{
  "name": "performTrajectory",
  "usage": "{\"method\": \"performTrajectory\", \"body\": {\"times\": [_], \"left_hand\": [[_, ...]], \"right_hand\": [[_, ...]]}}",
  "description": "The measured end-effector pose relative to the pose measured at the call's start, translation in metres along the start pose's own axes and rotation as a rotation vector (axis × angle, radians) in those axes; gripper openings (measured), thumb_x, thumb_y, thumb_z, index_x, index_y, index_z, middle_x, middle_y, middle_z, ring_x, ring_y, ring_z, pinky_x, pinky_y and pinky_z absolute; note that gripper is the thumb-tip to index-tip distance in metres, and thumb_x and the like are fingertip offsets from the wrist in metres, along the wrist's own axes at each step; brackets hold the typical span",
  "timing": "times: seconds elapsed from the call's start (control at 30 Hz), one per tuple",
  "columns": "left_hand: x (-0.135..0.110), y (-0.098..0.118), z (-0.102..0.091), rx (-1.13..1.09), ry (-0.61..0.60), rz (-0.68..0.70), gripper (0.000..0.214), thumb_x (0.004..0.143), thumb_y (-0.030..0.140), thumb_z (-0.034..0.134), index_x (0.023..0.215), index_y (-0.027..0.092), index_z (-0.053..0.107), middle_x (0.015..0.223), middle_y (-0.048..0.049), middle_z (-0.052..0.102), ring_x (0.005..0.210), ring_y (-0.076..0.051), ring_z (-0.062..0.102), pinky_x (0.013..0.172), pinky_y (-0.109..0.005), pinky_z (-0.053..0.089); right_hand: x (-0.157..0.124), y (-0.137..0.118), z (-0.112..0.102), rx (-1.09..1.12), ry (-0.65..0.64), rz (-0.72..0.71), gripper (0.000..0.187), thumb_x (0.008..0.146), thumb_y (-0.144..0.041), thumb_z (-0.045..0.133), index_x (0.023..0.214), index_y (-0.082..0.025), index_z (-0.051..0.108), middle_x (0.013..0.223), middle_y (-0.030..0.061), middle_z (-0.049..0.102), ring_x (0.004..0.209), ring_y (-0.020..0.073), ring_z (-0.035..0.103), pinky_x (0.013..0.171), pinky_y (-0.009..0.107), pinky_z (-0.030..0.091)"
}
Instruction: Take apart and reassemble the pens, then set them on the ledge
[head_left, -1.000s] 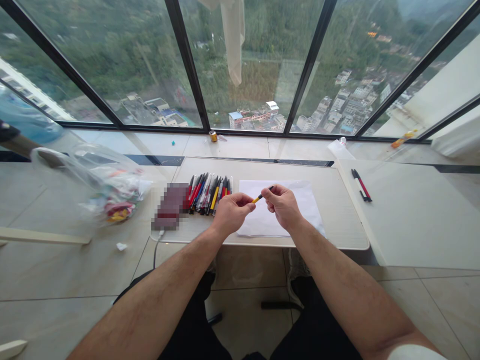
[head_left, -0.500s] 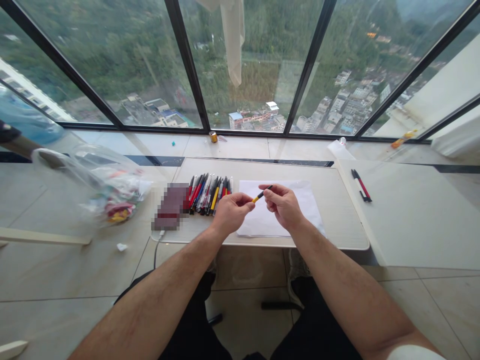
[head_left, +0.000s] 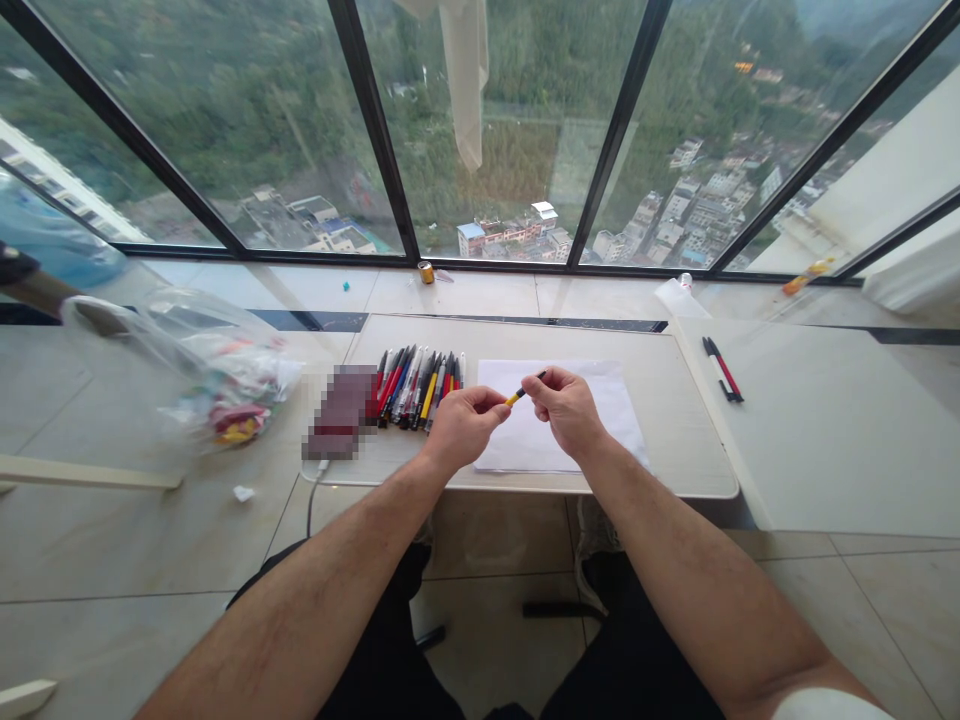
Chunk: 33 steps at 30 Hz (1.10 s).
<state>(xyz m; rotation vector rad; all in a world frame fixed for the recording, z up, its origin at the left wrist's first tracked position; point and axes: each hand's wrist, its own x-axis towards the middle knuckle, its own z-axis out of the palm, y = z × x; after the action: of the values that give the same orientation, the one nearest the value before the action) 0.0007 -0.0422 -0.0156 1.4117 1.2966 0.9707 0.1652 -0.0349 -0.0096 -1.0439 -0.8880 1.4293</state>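
Observation:
Between my two hands is a yellow and black pen (head_left: 517,397), tilted up to the right above a white sheet of paper (head_left: 517,447). My left hand (head_left: 466,425) pinches its yellow end between thumb and fingers. The fingers of my right hand (head_left: 564,408) are closed on the black end. Just left of the paper, several pens (head_left: 409,388) in red, black, yellow, blue and clear lie side by side in a row. Next to them is a pixelated dark red rectangular object (head_left: 341,415) with a white cable plugged in.
The low table (head_left: 682,440) stands before a window wall. On a pale board (head_left: 832,440) to its right lie red and black pens (head_left: 723,371). A clear plastic bag of wrappers (head_left: 240,400) sits at the left. A small gold can (head_left: 426,272) stands by the window.
My right hand's fingers have shifted slightly on the black end of the pen. The left hand and the row of pens stay in place.

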Motion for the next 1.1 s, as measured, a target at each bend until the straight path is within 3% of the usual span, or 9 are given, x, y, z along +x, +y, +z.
{"method": "performTrajectory", "body": {"times": [0.07,0.2,0.5,0.87,1.0,1.1], "left_hand": [[0.0,0.002,0.0,-0.013,-0.003,-0.01,0.02,0.07,0.036,0.071,0.071,0.016,0.071,0.064,-0.002,0.066,0.06,-0.014,0.055,0.057,-0.026,0.04],[0.001,0.006,-0.001,-0.076,-0.012,-0.038,0.019,0.067,0.034,0.073,0.069,0.016,0.07,0.063,-0.0014,0.064,0.06,-0.013,0.054,0.058,-0.026,0.039],[-0.003,0.005,0.004,-0.075,0.029,-0.032,0.018,0.066,0.034,0.074,0.068,0.016,0.071,0.063,-0.0022,0.066,0.059,-0.014,0.056,0.057,-0.026,0.041],[-0.008,0.006,0.007,0.053,0.113,0.037,0.016,0.07,0.034,0.071,0.072,0.018,0.071,0.064,-0.0007,0.067,0.06,-0.014,0.056,0.059,-0.026,0.042],[-0.008,0.01,0.009,-0.005,0.102,-0.013,0.017,0.068,0.034,0.074,0.069,0.017,0.071,0.062,-0.0009,0.065,0.059,-0.014,0.055,0.057,-0.026,0.041],[-0.006,0.012,0.01,-0.188,0.108,-0.134,0.021,0.064,0.035,0.077,0.068,0.015,0.071,0.062,-0.0016,0.064,0.057,-0.013,0.053,0.055,-0.026,0.04]], "right_hand": [[0.0,0.001,0.0,0.0,0.0,0.0,0.031,0.065,-0.039,0.082,0.063,-0.017,0.061,0.049,-0.0061,0.043,0.045,0.0056,0.033,0.042,0.023,0.023],[-0.002,-0.003,-0.001,-0.013,-0.074,-0.003,0.031,0.069,-0.04,0.078,0.086,-0.016,0.072,0.051,-0.0057,0.044,0.047,0.0065,0.034,0.043,0.023,0.025],[-0.003,-0.002,0.006,-0.07,0.005,-0.035,0.027,0.068,-0.041,0.078,0.071,-0.017,0.067,0.048,-0.0057,0.043,0.045,0.0061,0.032,0.042,0.023,0.022],[-0.003,-0.002,0.006,-0.044,0.039,-0.039,0.028,0.068,-0.04,0.079,0.067,-0.016,0.064,0.047,-0.006,0.044,0.043,0.0056,0.033,0.041,0.023,0.024],[-0.002,0.001,0.006,-0.046,0.049,0.001,0.031,0.067,-0.044,0.079,0.072,-0.015,0.067,0.047,-0.0059,0.044,0.044,0.006,0.034,0.041,0.023,0.025],[-0.001,0.002,0.005,-0.078,0.084,-0.014,0.037,0.068,-0.047,0.078,0.084,-0.015,0.069,0.057,-0.0029,0.054,0.046,0.0069,0.039,0.041,0.023,0.029]]}}
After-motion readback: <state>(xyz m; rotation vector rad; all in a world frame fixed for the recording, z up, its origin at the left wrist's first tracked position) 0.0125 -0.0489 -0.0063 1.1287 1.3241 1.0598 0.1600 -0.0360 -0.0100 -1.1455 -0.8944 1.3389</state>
